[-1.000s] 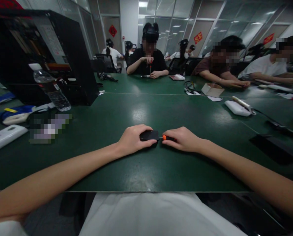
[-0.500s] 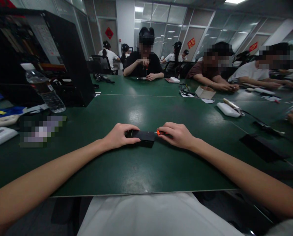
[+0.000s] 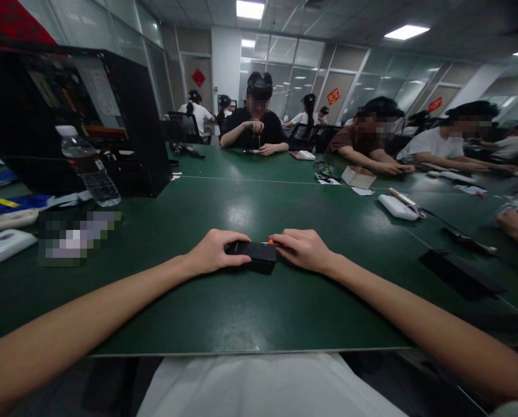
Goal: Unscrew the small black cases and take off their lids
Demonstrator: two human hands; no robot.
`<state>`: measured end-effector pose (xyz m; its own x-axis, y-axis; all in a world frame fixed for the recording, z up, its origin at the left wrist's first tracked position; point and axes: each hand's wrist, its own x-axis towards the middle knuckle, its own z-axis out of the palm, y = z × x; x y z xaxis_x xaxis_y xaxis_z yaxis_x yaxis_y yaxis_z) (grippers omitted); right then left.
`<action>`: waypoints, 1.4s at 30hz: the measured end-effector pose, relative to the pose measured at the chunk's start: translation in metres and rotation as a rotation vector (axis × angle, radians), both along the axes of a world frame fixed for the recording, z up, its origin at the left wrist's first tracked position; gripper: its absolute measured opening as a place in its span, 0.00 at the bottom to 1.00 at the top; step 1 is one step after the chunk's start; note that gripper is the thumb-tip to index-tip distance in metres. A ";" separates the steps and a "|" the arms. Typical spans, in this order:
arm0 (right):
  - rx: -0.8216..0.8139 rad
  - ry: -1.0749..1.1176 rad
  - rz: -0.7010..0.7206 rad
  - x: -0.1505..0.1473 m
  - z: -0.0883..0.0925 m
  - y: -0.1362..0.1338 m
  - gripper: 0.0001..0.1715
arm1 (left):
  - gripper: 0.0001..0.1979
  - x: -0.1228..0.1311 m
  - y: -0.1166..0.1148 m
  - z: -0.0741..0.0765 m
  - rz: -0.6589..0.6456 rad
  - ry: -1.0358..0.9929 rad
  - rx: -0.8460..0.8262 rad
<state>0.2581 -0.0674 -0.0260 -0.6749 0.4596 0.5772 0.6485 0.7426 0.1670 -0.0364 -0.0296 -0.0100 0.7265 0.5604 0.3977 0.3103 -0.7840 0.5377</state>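
A black rectangular case [image 3: 259, 252] lies low over the green table in front of me. My left hand [image 3: 218, 252] grips its left end, thumb along the near side and fingers along the far side. At its right end, my right hand [image 3: 303, 249] closes round a small screwdriver [image 3: 272, 241] with an orange handle. The thin shaft points left along the far edge of the case. Most of the handle is hidden in my fingers, and I cannot tell whether the tip touches the case.
On the left stand an open computer tower [image 3: 143, 127] and a water bottle [image 3: 97, 174]. A white device [image 3: 398, 207], a dark flat piece [image 3: 459, 273] and a small box [image 3: 358, 176] lie to the right. Co-workers sit across the green table [image 3: 224, 315].
My right hand has moved slightly left, bringing the screwdriver over the case's far right edge. My left hand keeps its hold. The whole view has tilted up a little.
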 end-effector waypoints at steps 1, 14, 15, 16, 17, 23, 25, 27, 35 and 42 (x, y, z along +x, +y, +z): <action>-0.023 0.009 0.005 -0.003 0.000 0.000 0.15 | 0.20 0.000 0.000 0.000 0.001 -0.004 0.002; -0.497 0.059 0.091 -0.006 0.001 0.003 0.22 | 0.20 0.000 -0.002 0.002 0.001 -0.013 -0.022; -0.492 0.044 0.069 -0.004 0.002 0.003 0.22 | 0.20 0.001 -0.003 0.003 0.000 -0.011 -0.031; -0.487 0.033 0.046 -0.001 0.002 0.003 0.22 | 0.20 0.001 -0.003 0.004 0.002 -0.007 -0.044; -0.486 0.027 0.027 0.002 0.003 0.003 0.22 | 0.21 0.001 -0.004 0.004 0.007 -0.003 -0.060; -0.502 0.068 0.004 0.018 0.003 0.006 0.23 | 0.22 0.002 -0.005 0.007 0.035 0.011 -0.158; -0.489 0.065 -0.010 0.020 0.002 0.006 0.23 | 0.22 0.002 -0.006 0.008 0.054 0.000 -0.212; -0.483 0.057 -0.031 0.020 0.002 0.007 0.23 | 0.22 0.003 -0.006 0.007 0.070 -0.032 -0.276; -0.501 0.037 -0.077 0.015 0.005 0.002 0.20 | 0.25 0.008 0.002 0.001 0.135 -0.369 -0.566; -0.464 0.027 -0.064 0.009 0.006 -0.001 0.19 | 0.30 0.011 0.016 -0.008 0.231 -0.520 -0.799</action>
<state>0.2674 -0.0680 -0.0196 -0.6246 0.7135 0.3175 0.6950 0.6933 -0.1906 -0.0251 -0.0140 -0.0181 0.4064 0.9103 0.0785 -0.0153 -0.0791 0.9967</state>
